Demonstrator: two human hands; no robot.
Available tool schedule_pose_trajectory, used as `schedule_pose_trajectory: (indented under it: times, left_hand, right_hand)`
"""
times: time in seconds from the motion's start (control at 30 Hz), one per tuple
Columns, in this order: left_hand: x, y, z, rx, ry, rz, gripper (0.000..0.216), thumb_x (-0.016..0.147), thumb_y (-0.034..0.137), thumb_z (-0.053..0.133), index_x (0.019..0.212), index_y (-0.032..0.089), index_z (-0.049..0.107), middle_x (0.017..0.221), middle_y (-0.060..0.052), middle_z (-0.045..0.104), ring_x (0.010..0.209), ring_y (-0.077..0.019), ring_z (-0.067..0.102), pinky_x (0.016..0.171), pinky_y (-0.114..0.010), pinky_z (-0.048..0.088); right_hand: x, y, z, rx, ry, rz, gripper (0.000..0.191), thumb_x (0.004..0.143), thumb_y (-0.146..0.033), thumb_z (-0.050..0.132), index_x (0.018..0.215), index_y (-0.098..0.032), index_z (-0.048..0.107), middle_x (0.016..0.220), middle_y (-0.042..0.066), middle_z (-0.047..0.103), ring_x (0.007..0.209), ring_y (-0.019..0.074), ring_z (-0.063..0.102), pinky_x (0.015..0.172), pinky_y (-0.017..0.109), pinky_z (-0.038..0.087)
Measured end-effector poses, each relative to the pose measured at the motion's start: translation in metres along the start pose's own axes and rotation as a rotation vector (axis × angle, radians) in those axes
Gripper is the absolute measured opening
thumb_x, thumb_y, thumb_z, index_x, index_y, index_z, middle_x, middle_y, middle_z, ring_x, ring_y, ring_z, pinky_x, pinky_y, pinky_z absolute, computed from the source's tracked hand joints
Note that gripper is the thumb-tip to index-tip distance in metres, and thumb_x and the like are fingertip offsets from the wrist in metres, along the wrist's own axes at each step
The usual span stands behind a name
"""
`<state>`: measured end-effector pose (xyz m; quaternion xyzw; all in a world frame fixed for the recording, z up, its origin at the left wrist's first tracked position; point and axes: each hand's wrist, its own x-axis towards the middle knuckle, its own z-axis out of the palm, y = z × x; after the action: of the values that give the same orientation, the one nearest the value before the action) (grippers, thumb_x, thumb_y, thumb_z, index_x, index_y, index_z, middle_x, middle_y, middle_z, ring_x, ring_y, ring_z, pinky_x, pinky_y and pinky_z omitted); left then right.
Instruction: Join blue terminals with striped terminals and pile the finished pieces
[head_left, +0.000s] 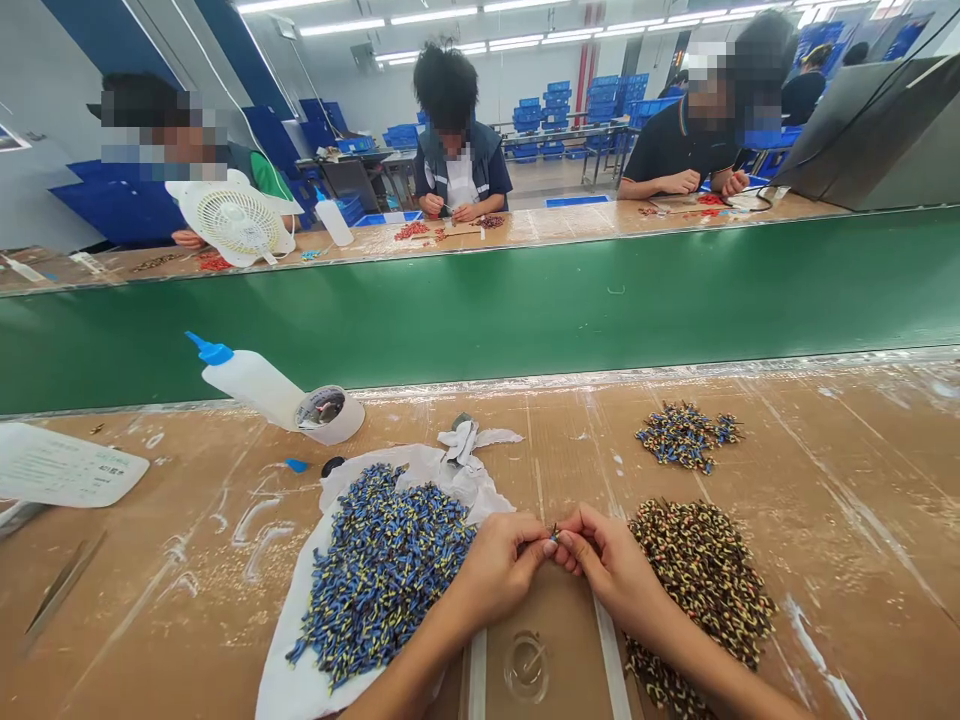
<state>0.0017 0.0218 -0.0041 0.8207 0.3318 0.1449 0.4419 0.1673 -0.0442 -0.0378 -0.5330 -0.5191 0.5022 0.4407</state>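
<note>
My left hand (501, 565) and my right hand (609, 562) meet fingertip to fingertip over the brown table (840, 500). Both pinch one small blue and yellow wire piece (554, 534) between them. Left of my hands a heap of blue and yellow wire pieces (379, 570) lies on a white plastic sheet (300, 680). Right of my hands lies a darker heap of black and yellow pieces (705, 575). A smaller pile of blue and dark pieces (686, 436) sits farther back on the right.
A white squeeze bottle with a blue tip (251, 383) leans on a tape roll (330, 413). A printed sheet (64, 465) lies far left. A green conveyor belt (525, 300) runs across. Three people work at the far bench, near a white fan (236, 222).
</note>
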Motion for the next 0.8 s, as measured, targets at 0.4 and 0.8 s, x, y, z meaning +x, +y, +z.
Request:
schedule_pose_trajectory:
  times: [0.4,0.8]
  left_hand:
    - [0.001,-0.003,0.002,-0.03,-0.013,-0.004,0.021,0.084,0.014,0.049,0.07,0.016,0.064,0.071,-0.001,0.062,0.069,-0.0144,0.052,0.064,-0.024,0.031]
    - [0.008,0.003,-0.02,-0.233,-0.127,-0.052,0.045,0.089,0.051,0.046,0.078,0.012,0.063,0.064,-0.001,0.054,0.059,-0.0141,0.045,0.055,-0.022,0.032]
  right_hand:
    - [0.002,-0.004,0.0,-0.116,-0.027,-0.013,0.025,0.096,-0.036,0.043,0.08,-0.019,0.051,0.071,0.0,0.06,0.064,0.0133,0.054,0.061,0.024,0.041]
    - [0.029,-0.034,-0.005,-0.148,0.099,0.011,0.027,0.092,-0.042,0.048,0.081,-0.018,0.053,0.06,-0.002,0.062,0.047,0.0119,0.058,0.045,0.023,0.046]
